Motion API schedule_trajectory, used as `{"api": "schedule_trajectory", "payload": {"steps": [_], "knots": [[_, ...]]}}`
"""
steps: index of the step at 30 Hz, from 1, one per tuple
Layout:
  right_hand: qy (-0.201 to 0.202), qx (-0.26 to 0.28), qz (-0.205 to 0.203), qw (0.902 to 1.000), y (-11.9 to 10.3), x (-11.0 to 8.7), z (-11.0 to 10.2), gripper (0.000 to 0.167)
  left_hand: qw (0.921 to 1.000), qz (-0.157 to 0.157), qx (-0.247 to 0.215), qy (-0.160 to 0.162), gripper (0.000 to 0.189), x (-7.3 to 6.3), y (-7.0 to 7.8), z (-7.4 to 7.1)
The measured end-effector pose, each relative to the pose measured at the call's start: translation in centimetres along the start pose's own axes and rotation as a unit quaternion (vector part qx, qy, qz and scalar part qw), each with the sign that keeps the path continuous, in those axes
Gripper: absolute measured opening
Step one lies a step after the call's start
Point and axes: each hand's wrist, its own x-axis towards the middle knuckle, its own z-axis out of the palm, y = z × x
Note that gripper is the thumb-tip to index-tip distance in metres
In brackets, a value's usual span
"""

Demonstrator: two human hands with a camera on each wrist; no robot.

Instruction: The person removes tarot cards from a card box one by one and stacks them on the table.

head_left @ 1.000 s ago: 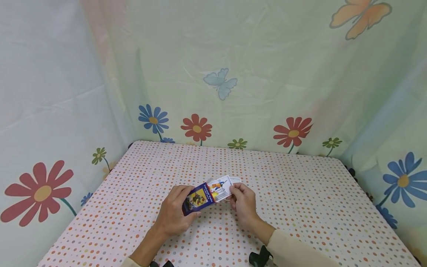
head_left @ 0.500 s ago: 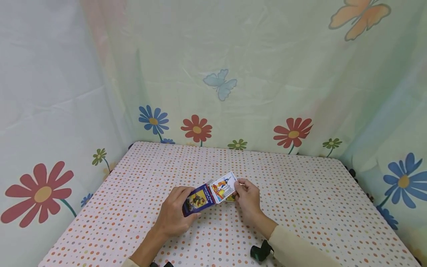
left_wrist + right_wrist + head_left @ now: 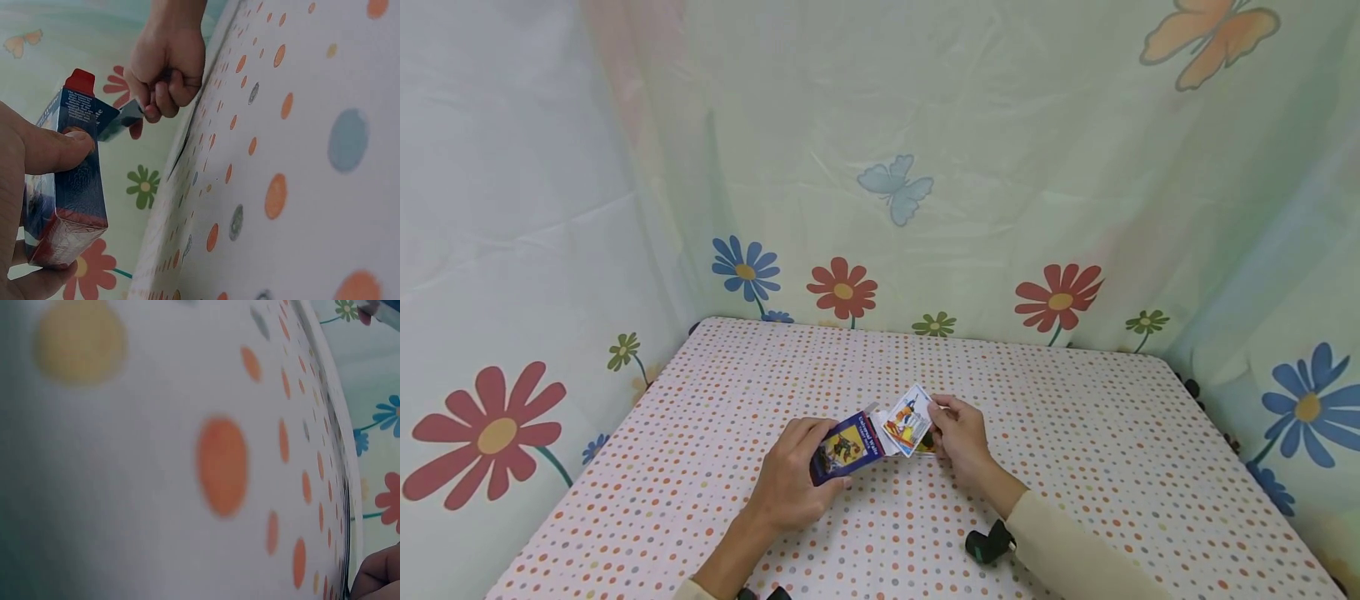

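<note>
My left hand (image 3: pixel 797 479) grips a dark blue tarot card box (image 3: pixel 842 454), with its lettered front facing up. In the left wrist view the thumb lies on the narrow side of the box (image 3: pixel 81 159), and clear wrap shows at its end. A red flap (image 3: pixel 80 81) stands out at the opening. Just beyond that opening, my right hand (image 3: pixel 961 437) pinches a white-bordered picture card (image 3: pixel 910 419) by its far edge. The card is tilted against the box's line. Below it, a yellow and green printed piece (image 3: pixel 928 442) shows, partly hidden by the card and fingers.
Both hands are over a table with a dotted cloth (image 3: pixel 1075 442). A flowered curtain (image 3: pixel 970 208) encloses its back and sides. Black wrist gear (image 3: pixel 989 543) hangs below the right sleeve. In the right wrist view, dotted cloth (image 3: pixel 156 506) fills most of the picture.
The right hand has drawn the card a little to the right, away from the box opening, and turned it steeper. The left hand and box have stayed in place.
</note>
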Motion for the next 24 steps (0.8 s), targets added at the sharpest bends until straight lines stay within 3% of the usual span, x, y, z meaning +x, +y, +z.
{"api": "schedule_trajectory", "payload": {"steps": [9,14,24], "knots": [[0.004,-0.062,0.006,0.9981,-0.3,1.5,-0.6,0.028,0.9999,0.005,-0.002,0.009,0.072,0.0,0.0,0.0],[-0.017,-0.088,0.016,0.9958,-0.4,2.3,-1.0,0.031,1.0000,0.004,-0.001,0.009,0.073,0.0,-0.1,0.1],[-0.028,-0.178,0.029,0.9833,-0.7,3.3,-0.9,0.027,0.9999,0.004,-0.010,0.010,0.073,0.1,-0.1,0.0]]}}
